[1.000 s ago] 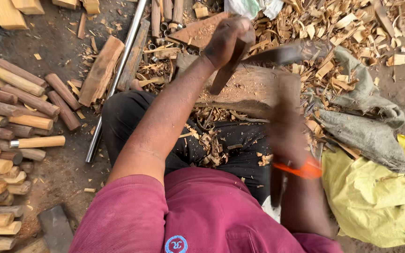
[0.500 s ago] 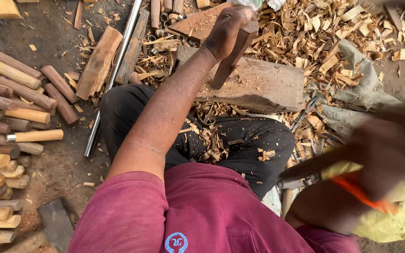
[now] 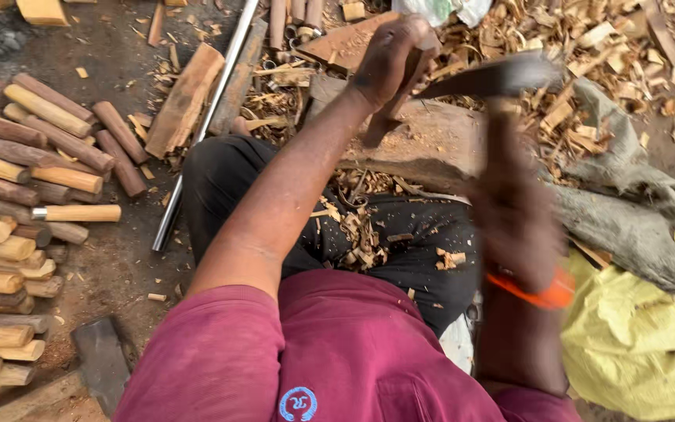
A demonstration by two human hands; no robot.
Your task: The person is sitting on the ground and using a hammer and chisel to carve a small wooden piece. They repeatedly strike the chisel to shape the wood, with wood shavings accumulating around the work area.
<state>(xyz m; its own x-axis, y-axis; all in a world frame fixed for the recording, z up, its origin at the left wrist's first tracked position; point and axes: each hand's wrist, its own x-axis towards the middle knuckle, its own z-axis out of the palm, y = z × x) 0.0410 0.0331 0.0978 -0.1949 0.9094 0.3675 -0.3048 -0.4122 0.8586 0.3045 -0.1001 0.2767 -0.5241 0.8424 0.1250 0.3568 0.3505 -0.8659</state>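
My left hand (image 3: pixel 388 59) grips a short brown wooden stick (image 3: pixel 392 105) and holds it tilted on end on a worn wooden chopping block (image 3: pixel 431 148). My right hand (image 3: pixel 509 199), blurred by motion and wearing an orange wristband (image 3: pixel 537 291), holds the handle of an adze-like chopping tool whose dark blade (image 3: pixel 494 78) is right beside the stick's upper end. Wood chips (image 3: pixel 357 230) lie on my dark trousers between my knees.
A pile of rounded wooden handles (image 3: pixel 17 195) lies at the left. A metal pipe (image 3: pixel 205 125) and a split plank (image 3: pixel 185 98) lie beside my left leg. Shavings (image 3: pixel 587 47) cover the ground ahead. Grey cloth (image 3: pixel 626 203) and a yellow sack (image 3: pixel 642 344) sit right.
My right hand dropped back and low to the right half a second ago, then swung forward again, so the blade is now at the stick. My left hand has kept the stick on the block.
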